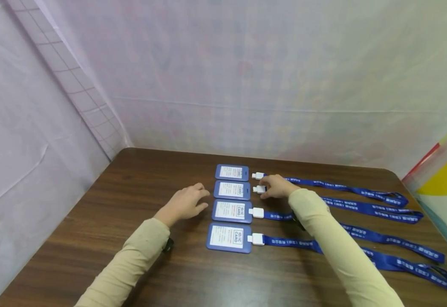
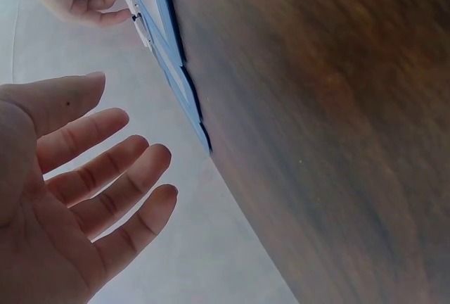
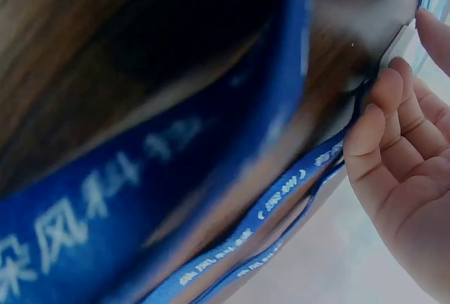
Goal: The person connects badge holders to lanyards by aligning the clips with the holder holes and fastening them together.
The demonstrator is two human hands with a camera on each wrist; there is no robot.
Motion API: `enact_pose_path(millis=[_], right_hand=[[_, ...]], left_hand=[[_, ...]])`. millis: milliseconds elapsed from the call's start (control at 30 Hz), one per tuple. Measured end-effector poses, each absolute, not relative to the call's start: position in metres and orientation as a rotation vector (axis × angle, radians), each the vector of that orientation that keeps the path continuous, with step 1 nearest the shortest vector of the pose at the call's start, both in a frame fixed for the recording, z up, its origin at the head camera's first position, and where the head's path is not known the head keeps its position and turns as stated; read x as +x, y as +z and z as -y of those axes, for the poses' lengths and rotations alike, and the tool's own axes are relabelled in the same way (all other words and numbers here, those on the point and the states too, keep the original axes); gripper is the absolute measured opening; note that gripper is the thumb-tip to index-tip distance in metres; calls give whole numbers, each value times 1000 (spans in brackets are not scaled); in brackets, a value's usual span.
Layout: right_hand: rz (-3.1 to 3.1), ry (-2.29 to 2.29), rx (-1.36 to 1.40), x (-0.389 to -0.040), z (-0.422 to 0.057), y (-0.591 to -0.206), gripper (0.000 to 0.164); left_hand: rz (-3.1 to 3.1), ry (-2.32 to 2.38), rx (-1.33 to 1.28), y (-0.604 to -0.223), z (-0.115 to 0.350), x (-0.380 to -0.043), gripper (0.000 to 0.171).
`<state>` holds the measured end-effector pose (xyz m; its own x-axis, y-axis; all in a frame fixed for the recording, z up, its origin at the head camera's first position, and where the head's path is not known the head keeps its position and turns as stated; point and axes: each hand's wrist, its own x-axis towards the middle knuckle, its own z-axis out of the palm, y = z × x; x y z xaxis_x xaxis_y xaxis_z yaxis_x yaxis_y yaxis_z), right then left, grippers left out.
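Left of centre, here's the left hand [image 1: 183,203], fingers loosely spread above the counter [image 1: 150,179], its grip holding nothing, tips just beside the second card holder from the top [image 1: 232,190]. That holder lies flat mid-frame, long axis running left to right. Now the crux — the white clip [image 1: 259,189] sits just right of the holder's end, in line with it, slightly apart. Below, the third holder [image 1: 232,211] and bottom holder [image 1: 229,237] read "ID/IC CARD"; the finer print's too blurred. Over to the right hand [image 1: 278,186] — thumb and fingers pinched close about that clip. Its blue lanyard [image 1: 353,205] trails rightward, lettered in white Chinese characters; a nearer strap [image 3: 63,230], lower left in the right wrist view, shows 朵 and 风.
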<state>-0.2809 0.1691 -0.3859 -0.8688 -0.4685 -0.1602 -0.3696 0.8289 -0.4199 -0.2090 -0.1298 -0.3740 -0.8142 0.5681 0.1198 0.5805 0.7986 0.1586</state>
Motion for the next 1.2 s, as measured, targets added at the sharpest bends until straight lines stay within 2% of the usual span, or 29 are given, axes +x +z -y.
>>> enact_pose_path(millis=[300,733,1200], right_hand=[[-2749,-540,-621,-285,-169,-391,32],[-2689,-547,-502,-285,-175,-394,31],[-2673,-581,-492,-281,-175,-389,28]], left_hand=[[2915,-317,-951,-373,129,-211,30],[2925,-334,-985,-372,122,-217,29],[3029,-359,-951,-363,111,-247,32]])
